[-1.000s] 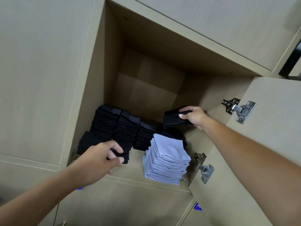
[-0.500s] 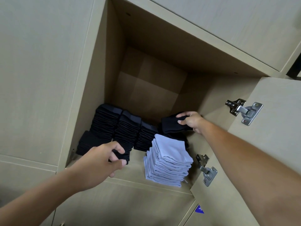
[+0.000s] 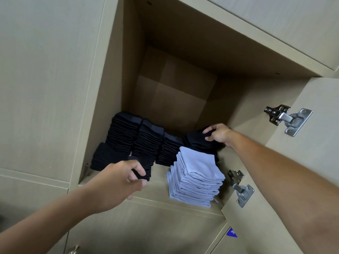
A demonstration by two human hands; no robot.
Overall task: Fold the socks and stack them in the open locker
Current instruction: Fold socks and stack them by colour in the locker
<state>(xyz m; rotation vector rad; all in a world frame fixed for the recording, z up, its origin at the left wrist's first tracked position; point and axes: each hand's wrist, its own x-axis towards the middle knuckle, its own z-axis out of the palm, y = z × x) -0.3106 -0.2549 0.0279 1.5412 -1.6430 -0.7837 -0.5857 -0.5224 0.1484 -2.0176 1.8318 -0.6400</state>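
Right hand [image 3: 218,135] is deep in the locker [image 3: 128,70], fingers curled down over a folded black sock [image 3: 197,139], which it's pinching right on top of the rear right black pile [image 3: 201,146], so this looks like the set-down part of the stacking step. Left hand [image 3: 121,178] is out at the front lip of the shelf [image 3: 159,176], thumb and fingers loosely curled and mostly blocking the front black stack [image 3: 110,158] behind it. I can't really tell if it's pinching the top sock there or just hovering in front of it. Going outward: three taller black stacks [image 3: 146,138] run along the back, touching each other, and a grey stack [image 3: 198,176] sits at the front right, just in front of the pile the right hand is working on and leaning a bit. The door [image 3: 293,162] hangs open on the right with its two hinges [image 3: 288,120] showing. Next move, I'd guess, is letting go of the sock flat and square so it doesn't slide off, then pulling the arm back without bumping that grey stack. Plenty of socks are already in, but I can't see how many are left.
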